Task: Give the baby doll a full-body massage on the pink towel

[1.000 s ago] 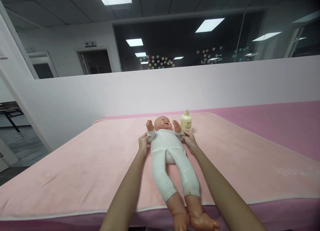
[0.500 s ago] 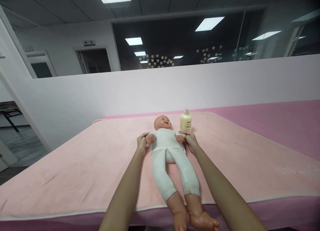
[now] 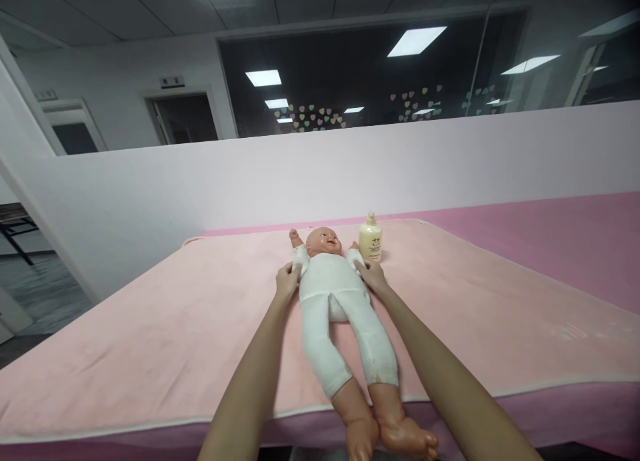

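Observation:
A baby doll (image 3: 334,278) with a white cloth body lies on its back, head away from me and feet over the front edge of the pink towel (image 3: 175,328). Both its arms point up beside its head. My left hand (image 3: 287,280) is closed around the doll's upper arm on the left, near the shoulder. On the other side, my right hand (image 3: 373,276) pinches the doll's sleeve by the right shoulder. Just beyond that hand stands a pale yellow pump bottle (image 3: 371,240), upright and apart from my fingers.
The towel covers a pink padded table (image 3: 550,238). A low white wall (image 3: 400,164) runs behind it, with a dark window (image 3: 370,74) above bearing heart stickers. A dark-framed table (image 3: 17,228) shows at the far left.
The doll's arms have swung from beside its chest up toward its head. My hands stay at its sides, now gripping near the shoulders.

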The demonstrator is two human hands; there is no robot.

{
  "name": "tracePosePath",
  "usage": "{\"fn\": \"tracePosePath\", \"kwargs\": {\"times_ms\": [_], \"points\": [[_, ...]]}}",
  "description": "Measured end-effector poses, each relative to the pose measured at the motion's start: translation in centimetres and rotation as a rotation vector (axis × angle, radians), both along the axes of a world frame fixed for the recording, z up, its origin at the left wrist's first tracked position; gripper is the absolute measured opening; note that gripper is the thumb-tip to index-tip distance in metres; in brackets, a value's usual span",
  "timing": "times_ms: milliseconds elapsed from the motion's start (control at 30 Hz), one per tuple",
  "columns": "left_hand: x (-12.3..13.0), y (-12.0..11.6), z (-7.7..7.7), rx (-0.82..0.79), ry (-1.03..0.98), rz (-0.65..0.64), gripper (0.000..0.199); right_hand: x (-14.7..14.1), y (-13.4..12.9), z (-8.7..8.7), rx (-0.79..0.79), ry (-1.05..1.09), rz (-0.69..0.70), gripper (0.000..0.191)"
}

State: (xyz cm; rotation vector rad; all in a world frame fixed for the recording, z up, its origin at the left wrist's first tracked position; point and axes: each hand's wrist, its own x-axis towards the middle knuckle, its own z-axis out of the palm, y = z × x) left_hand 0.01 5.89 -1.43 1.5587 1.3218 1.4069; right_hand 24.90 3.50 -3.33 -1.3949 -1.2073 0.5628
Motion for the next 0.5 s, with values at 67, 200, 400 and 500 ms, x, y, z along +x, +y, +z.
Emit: {"fn": "tracePosePath", "kwargs": {"times_ms": [67,200,400,500], "points": [[0.1,0.3,0.0,0.008,0.25,0.119,0.031,-0.3,0.5,0.1,-0.086,-0.159,-0.091,0.029],[0.3,0.5,-0.2,0.012,0.407,0.223,0.034,-0.4,0.8,-0.1,-0.122,-0.199,-0.17,0.029],[-0.6,0.2,-0.5,-0.039,-0.147,-0.161,0.027,1.8,-0.2,-0.4,-0.026,0.414,0.294,0.032],[-1.3,0.1,-0.5,-0.079,-0.361,-0.244,0.028,2.4,-0.3,-0.6,-0.019,0.577,0.327,0.03]]}}
